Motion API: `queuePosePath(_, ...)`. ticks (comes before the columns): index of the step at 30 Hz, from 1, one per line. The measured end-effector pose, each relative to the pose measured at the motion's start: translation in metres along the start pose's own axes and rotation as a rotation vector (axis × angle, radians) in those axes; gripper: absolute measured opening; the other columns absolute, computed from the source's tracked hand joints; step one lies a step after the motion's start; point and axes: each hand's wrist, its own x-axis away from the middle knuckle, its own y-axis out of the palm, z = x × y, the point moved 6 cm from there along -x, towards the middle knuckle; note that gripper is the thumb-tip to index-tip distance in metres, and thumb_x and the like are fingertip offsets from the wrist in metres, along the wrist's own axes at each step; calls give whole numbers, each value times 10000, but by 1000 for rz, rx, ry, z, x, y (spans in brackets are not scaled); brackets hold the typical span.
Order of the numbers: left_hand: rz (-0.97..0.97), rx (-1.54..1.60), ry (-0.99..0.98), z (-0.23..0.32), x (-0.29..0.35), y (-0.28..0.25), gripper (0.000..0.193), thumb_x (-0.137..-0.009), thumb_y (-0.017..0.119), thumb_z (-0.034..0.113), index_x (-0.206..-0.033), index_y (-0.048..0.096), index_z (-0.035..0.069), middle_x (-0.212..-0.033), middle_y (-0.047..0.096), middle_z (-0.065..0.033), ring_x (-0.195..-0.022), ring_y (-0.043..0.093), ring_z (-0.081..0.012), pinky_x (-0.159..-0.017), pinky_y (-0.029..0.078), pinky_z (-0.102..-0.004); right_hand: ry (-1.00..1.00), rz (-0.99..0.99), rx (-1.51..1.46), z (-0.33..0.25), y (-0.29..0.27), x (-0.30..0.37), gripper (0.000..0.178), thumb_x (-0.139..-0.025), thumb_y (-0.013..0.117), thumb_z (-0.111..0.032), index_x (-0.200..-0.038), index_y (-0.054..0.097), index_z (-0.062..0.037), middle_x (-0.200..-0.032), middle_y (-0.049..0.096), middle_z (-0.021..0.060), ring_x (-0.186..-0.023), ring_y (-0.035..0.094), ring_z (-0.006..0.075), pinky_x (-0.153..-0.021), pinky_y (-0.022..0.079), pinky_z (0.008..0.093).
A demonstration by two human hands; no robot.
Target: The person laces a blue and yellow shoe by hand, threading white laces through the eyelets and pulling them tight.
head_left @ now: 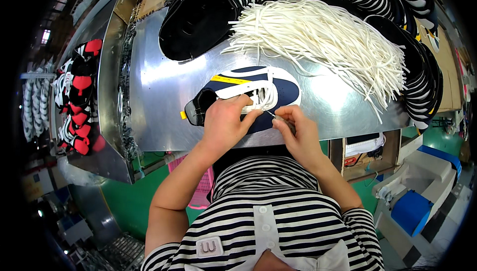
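Shines as smooth, glossy metal across the tabletop [159, 112], with bright reflections. Looks like matt cord in the heap of white laces [318, 42]. Appears as matt navy cloth on the shoe upper [287, 92], with smoother white strips [233, 90]. Shows matt black, cloth-like lining inside the stacked uppers [198, 27]. Looks plastic in the pink basket [201, 189] and blue bin [412, 214]; reads as ribbed cloth on the striped shirt [303, 206].
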Motion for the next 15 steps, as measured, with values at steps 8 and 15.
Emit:
queuePosePath(8,-55,-6,-27,0,3,0,273,-804,785,282,-853,677,36,-769,671,-142,-679,641,-335,-615,486,-397,36,-47,73,4,4,-4,164,-946,652,-130,-1016,579,0,-844,706,152,-790,719,284,-681,536,341)
queuePosePath(15,-18,42,110,9,12,4,222,-768,801,191,-861,672,36,-750,635,-110,-639,618,-333,-556,455,-383,34,-13,230,5,18,-10,227,-932,642,-131,-1058,486,-24,-797,692,161,-732,687,360,-636,518,431)
